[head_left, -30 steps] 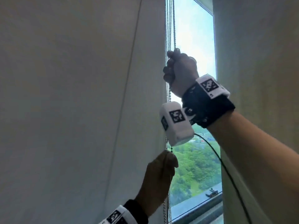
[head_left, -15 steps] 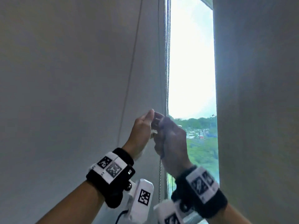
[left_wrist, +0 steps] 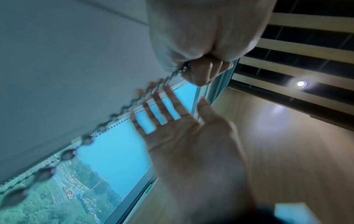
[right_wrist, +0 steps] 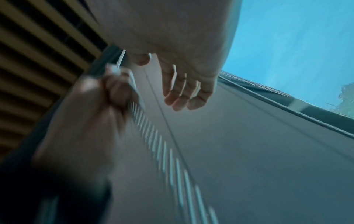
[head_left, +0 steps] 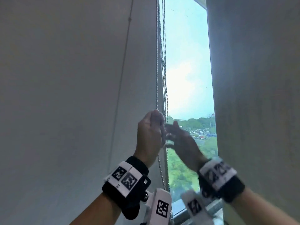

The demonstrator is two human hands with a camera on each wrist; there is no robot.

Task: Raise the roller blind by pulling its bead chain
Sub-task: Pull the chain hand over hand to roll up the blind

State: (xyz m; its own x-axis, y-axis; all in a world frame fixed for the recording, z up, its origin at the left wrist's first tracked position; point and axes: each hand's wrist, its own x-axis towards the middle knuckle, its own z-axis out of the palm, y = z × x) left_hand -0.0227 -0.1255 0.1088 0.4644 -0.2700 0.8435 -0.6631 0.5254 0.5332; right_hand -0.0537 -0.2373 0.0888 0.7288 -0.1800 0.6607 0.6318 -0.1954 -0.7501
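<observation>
Roller blind (head_left: 73, 95): pale grey fabric, lowered, filling the left side of the head view; its right edge borders a narrow strip of window (head_left: 186, 70) showing sky, trees and a road. Second grey panel (head_left: 256, 95) on the right of the window. Bead chain (head_left: 157, 70): metal, several strands hanging along the blind's right edge, running down past both hands towards the sill. Left hand (head_left: 150, 137): raised at the blind's edge, fingers curled into a fist around one strand of the chain, which leaves the fist below and hangs past the wrist; the left wrist view shows the strand emerging from between the closed fingers. Right hand (head_left: 181, 142): just beside the left, motion-blurred, fingers spread and straight in the left wrist view, loosely bent in the right wrist view, gripping nothing; whether its fingertips touch the chain cannot be told. Wristbands (head_left: 128, 179): black, with white tag markers, one on each wrist.
</observation>
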